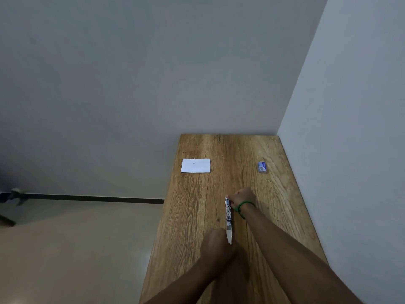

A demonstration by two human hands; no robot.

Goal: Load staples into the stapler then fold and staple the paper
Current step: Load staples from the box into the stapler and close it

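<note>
Wood-grain worktop (197, 205) set into a wall corner, white folded paper (195, 165) at far left, small blue staple box (262, 167) at far right, opened-out stapler (228, 218) stretched lengthwise near the middle

The wooden table (197, 216) stands in a corner, walls closing its far and right edges. The opened stapler (228, 220), stretched near to far and held at both ends by the left hand (217, 244) and right hand (242, 197), blocks the middle. Bare wood lies between it and the paper (195, 165) far left and the staple box (262, 167) far right; the table's left side is open
</note>
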